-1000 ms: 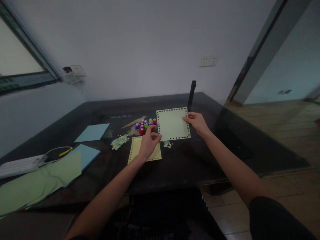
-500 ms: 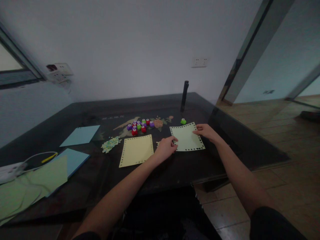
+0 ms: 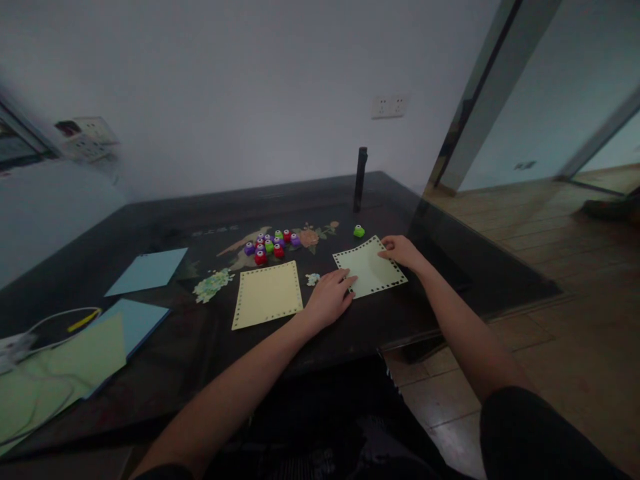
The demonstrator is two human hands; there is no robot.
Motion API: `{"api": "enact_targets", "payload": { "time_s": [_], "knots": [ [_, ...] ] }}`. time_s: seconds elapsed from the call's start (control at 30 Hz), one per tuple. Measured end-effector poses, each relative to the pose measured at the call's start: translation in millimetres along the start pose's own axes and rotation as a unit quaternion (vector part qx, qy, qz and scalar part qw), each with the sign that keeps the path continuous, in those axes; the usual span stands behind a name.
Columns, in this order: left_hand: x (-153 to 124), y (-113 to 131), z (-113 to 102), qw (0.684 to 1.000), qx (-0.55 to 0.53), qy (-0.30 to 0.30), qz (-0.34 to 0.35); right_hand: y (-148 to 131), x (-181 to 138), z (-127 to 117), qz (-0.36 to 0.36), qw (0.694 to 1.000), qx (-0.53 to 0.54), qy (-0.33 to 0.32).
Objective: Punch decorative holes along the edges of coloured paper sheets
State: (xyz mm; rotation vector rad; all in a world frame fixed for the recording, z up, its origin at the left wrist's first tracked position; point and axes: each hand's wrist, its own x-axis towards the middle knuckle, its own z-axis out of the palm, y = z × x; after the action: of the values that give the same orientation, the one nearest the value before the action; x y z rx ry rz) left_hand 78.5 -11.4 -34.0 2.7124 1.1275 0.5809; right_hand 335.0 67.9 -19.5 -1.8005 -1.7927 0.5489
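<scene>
A pale green sheet of paper (image 3: 373, 268) with small holes punched along its edges lies on the dark table between my hands. My left hand (image 3: 331, 295) rests at its left edge, fingers stretched onto the paper. At the right edge, my right hand (image 3: 404, 253) has the sheet between thumb and fingers. Just past my left hand is a small heap of pale punched-out bits (image 3: 313, 279). A yellowish sheet (image 3: 267, 295) with the same punched border lies left of it. Behind the green sheet sits a green craft punch (image 3: 359, 231) with an eye-like top.
Several red, purple and green punches (image 3: 270, 247) stand grouped mid-table. A larger heap of paper bits (image 3: 213, 285) lies left of the yellowish sheet. Blue paper (image 3: 147, 271), green sheets (image 3: 65, 367) and a white cable occupy the left side. A black upright cylinder (image 3: 360, 180) stands at the back.
The left hand's fingers have spread out onto the green sheet's left edge. The right hand keeps its place at the right edge. The whole view has shifted slightly.
</scene>
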Motion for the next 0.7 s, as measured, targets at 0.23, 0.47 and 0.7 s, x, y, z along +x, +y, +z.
{"api": "enact_targets", "payload": {
  "time_s": [0.23, 0.47, 0.7],
  "knots": [
    [0, -2, 3, 1.000, -0.007, -0.021, 0.002, 4, 1, 5, -0.045, 0.990, -0.064, 0.115],
    [1, -5, 2, 0.999, -0.030, -0.032, 0.006, 7, 3, 14, -0.078, 0.987, -0.133, 0.050],
    [1, -8, 4, 0.999, -0.036, -0.034, 0.006, 7, 3, 12, -0.082, 0.987, -0.132, 0.039]
  ]
}}
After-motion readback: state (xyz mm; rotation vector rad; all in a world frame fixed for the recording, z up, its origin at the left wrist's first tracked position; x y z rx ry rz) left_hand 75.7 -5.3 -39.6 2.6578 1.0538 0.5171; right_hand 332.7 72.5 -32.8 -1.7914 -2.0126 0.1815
